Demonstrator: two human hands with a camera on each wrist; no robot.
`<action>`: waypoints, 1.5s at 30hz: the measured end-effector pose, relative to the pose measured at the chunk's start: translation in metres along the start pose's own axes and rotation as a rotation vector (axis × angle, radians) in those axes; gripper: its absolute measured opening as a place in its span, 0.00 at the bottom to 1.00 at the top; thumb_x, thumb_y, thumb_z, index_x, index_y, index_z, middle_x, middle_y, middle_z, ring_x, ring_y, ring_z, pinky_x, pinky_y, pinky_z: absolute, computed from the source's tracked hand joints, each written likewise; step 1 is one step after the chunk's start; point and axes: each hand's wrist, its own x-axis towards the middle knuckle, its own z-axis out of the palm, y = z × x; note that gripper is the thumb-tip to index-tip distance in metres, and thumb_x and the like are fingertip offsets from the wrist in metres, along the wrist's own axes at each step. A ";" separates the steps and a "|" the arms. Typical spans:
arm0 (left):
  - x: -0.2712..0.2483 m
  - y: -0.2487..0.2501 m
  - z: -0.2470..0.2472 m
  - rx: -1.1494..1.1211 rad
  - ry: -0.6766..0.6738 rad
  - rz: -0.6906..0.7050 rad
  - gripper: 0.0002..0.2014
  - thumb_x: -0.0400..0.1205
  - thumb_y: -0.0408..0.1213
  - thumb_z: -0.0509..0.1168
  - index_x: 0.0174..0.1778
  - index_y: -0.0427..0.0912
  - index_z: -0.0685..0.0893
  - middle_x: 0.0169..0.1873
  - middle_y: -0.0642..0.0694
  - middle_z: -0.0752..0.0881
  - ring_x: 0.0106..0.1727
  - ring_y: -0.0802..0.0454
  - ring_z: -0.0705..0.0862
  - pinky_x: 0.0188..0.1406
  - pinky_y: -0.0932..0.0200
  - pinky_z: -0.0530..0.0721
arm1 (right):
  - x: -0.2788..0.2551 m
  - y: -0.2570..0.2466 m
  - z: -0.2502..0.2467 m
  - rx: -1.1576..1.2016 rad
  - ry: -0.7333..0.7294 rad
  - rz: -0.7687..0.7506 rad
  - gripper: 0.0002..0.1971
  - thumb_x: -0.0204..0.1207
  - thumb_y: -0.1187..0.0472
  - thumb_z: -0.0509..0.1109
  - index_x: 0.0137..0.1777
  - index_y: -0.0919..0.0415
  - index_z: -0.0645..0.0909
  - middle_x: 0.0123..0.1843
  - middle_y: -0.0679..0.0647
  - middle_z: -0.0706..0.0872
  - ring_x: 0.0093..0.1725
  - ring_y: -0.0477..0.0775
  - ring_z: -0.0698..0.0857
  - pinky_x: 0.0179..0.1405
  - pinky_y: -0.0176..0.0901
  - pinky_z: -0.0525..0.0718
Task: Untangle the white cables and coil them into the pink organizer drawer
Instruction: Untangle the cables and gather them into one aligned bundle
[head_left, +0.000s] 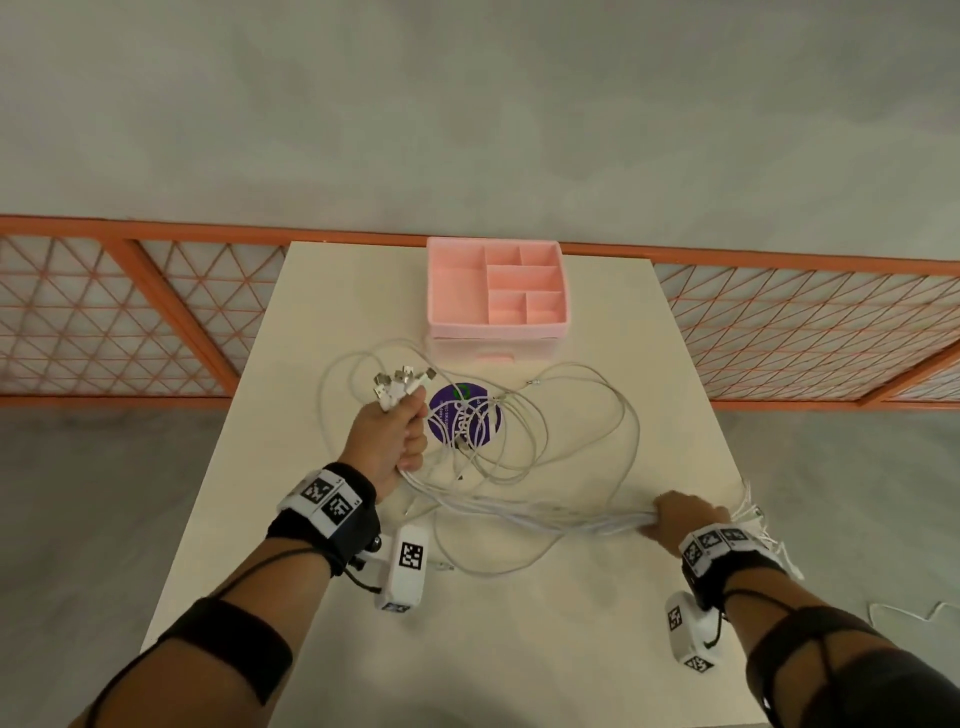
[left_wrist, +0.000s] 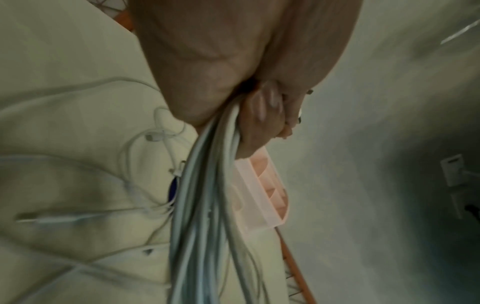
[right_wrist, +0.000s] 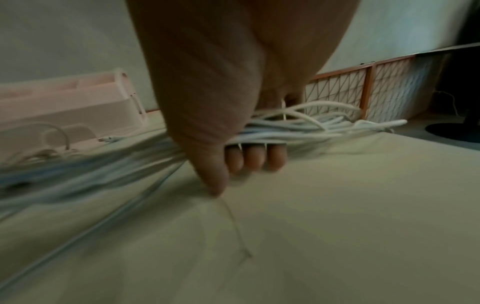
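Head view, both hands fisted on white cables (head_left: 524, 512), purple sticker (head_left: 464, 421) under loops, pink organizer (head_left: 497, 296) behind.

Table (head_left: 649, 649): organizer (head_left: 497, 299), cables (head_left: 571, 410), sticker (head_left: 441, 423).

Head view: from above, looking forward and down over the whole counter (head_left: 519, 623); both forearms near, pink organizer (head_left: 497, 291) at the far edge, orange lattice fence (head_left: 104, 312) and grey floor beyond.
Left wrist view: very close under the left hand (left_wrist: 233, 67), facing along the palm toward the far side; blurred; white cables (left_wrist: 205, 205) fill the middle.
Right wrist view: low, just above the counter (right_wrist: 337, 205), close behind the right hand (right_wrist: 207, 82), facing far and left; blurred at the left.
Shared by all three: counter, cables, pink organizer (left_wrist: 262, 197) (right_wrist: 78, 107), fence.
Seen only from the head: both hands together.
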 end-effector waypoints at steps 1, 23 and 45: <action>-0.001 -0.006 -0.001 0.028 0.010 0.000 0.16 0.88 0.43 0.62 0.36 0.40 0.76 0.18 0.53 0.66 0.16 0.59 0.60 0.13 0.68 0.58 | 0.001 -0.005 -0.001 0.028 -0.062 -0.028 0.22 0.71 0.37 0.72 0.59 0.49 0.80 0.58 0.49 0.87 0.60 0.56 0.85 0.64 0.52 0.77; -0.007 -0.029 -0.012 0.014 0.088 -0.088 0.11 0.86 0.41 0.66 0.41 0.41 0.77 0.21 0.52 0.65 0.19 0.57 0.61 0.18 0.65 0.59 | -0.021 -0.162 -0.028 0.032 0.070 -0.532 0.14 0.79 0.55 0.68 0.62 0.58 0.80 0.61 0.56 0.82 0.61 0.63 0.82 0.61 0.54 0.82; -0.010 -0.003 0.018 -0.240 0.088 0.014 0.18 0.86 0.51 0.63 0.35 0.45 0.75 0.23 0.51 0.62 0.19 0.56 0.61 0.18 0.62 0.66 | -0.077 -0.201 -0.147 1.007 0.273 -0.808 0.06 0.82 0.61 0.66 0.42 0.59 0.79 0.27 0.45 0.78 0.24 0.42 0.73 0.28 0.37 0.74</action>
